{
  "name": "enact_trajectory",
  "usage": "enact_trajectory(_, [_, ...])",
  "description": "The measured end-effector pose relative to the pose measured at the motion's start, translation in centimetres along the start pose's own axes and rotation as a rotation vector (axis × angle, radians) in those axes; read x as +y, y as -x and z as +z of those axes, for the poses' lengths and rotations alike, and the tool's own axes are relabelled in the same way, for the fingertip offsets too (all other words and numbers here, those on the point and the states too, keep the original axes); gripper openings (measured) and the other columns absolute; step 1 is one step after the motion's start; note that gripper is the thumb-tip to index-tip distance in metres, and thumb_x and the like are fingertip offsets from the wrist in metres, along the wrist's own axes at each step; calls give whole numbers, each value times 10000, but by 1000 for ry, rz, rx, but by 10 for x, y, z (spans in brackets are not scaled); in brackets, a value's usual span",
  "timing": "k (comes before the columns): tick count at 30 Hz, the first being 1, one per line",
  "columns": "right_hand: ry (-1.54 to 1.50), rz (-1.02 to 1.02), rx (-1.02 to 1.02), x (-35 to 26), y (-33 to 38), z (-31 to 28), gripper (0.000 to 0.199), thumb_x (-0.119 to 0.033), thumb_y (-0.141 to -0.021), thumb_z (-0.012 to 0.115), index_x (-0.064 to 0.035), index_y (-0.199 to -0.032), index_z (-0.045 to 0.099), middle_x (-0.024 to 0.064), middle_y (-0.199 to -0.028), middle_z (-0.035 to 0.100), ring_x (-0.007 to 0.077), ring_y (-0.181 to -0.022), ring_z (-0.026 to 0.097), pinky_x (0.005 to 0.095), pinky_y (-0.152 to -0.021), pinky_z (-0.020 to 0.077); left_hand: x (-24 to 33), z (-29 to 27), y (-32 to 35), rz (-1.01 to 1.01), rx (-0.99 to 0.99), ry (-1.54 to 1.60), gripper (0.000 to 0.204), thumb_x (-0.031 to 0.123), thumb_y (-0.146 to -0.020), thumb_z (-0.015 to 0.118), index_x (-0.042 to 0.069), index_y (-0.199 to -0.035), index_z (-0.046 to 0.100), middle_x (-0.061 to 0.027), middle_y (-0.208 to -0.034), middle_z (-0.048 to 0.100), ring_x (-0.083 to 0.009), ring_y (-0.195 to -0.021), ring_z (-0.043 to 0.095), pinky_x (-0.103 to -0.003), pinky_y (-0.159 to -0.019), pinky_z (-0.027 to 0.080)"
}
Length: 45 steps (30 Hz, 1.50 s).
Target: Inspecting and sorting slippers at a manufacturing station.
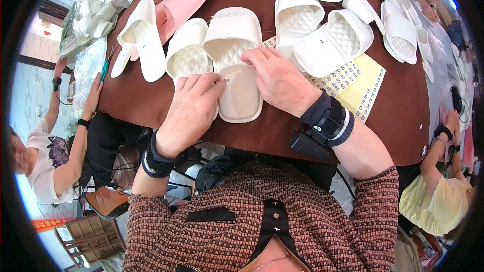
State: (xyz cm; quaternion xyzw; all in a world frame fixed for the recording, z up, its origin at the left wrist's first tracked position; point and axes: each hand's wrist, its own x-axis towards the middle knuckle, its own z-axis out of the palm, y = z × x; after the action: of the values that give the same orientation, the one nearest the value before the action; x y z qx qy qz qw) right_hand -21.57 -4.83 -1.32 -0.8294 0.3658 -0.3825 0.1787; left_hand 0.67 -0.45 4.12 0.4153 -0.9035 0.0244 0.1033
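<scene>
Where both hands meet on the middle slipper, the entries run outward from there.

Left hand (194, 108): palm down on the near left edge of the cream slipper (236, 63), fingers curled over its insole beside a small sticker (225, 80); pressing rather than gripping, nothing closed inside the hand.
Right hand (277, 78): flat on the same slipper's right side, fingertips at the base of the strap; resting on it, not clenched.
Wrists: dark bands on both; the right one carries a black device (325, 126).
Cream slipper: lies toe away from the person, heel near the table's front edge, at the centre of the near side.
Left neighbour: white quilted slipper (187, 50), touching the cream one and partly under the left hand.
Further left: white slipper (138, 38) on its side, overlapping a pink slipper (181, 6).
Right neighbours: two white quilted slippers (315, 27), one leaning on the other, just beside the right hand.
Label sheet (360, 88): yellow, printed with rows of small stickers, under the right-hand slippers.
Far right: more white slippers (401, 25), piled loosely.
Surface: round table under a brown cloth (156, 100).
Far left edge: clear plastic bags (93, 7) heaped, and a teal pen (105, 68).
Room: pale tiled floor; a person in a white shirt (43, 158) seated left, an arm on the table; a person in yellow (438, 204) seated right; another's hands (426, 2) at the far right rim.
</scene>
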Motion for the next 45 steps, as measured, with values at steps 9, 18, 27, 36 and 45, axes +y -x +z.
enact_trajectory(9, [12,-16,4,0,-1,0,321,73,-816,518,29,-1134,527,200,-1080,619,373,-1047,589,424,-921,496,2,2,0,-21,10,-14,367,10,-806,587,43,-1166,654,-84,-1132,601,-259,-1059,559,-399,-925,404])
enact_trajectory(18, [5,-9,-8,-1,0,-1,323,77,-813,514,30,-1132,527,201,-1077,619,373,-1056,586,429,-932,490,4,-4,2,-23,-22,11,350,22,-809,616,25,-1156,663,-116,-1184,612,-289,-1093,563,-407,-955,408])
enact_trajectory(27, [10,-9,-1,-1,-1,1,312,65,-831,522,27,-1141,525,200,-1074,620,376,-1044,591,428,-924,494,3,-8,4,-22,-23,36,331,36,-831,617,20,-1158,665,-118,-1211,624,-290,-1111,562,-405,-965,402])
enact_trajectory(36, [-6,-28,-17,-1,-1,-1,316,10,-833,552,24,-1147,514,224,-1095,610,397,-1051,581,449,-907,500,-6,-10,6,-28,-20,102,319,11,-830,595,34,-1137,679,-123,-1199,648,-295,-1119,570,-410,-989,403])
enact_trajectory(45, [-6,-28,26,-11,-1,-10,319,51,-850,541,13,-1166,550,208,-1100,614,388,-1064,588,434,-915,500,-11,-45,-30,-308,357,967,281,-7,-973,473,-26,-1179,663,-77,-1039,713,-138,-997,653,-284,-910,504])
